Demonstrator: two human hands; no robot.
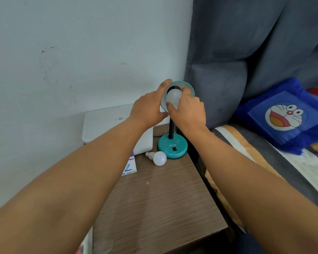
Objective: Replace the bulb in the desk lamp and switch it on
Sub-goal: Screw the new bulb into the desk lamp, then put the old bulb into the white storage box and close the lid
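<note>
A teal desk lamp stands on a brown wooden side table (154, 202), its round base (173, 146) carrying a black switch and its shade (189, 87) tilted toward me. A white bulb (173, 97) sits in the shade's socket. My right hand (186, 110) grips this bulb with thumb and fingers. My left hand (149, 109) holds the shade's left rim, thumb on top. A second white bulb (158, 157) lies on its side on the table, just left of the lamp base.
A white box (103, 123) leans at the wall behind the table, and a bulb carton (129, 166) lies by the spare bulb. To the right is a bed with a striped cover (264, 162), a blue cartoon cushion (286, 116) and a grey padded headboard (228, 79).
</note>
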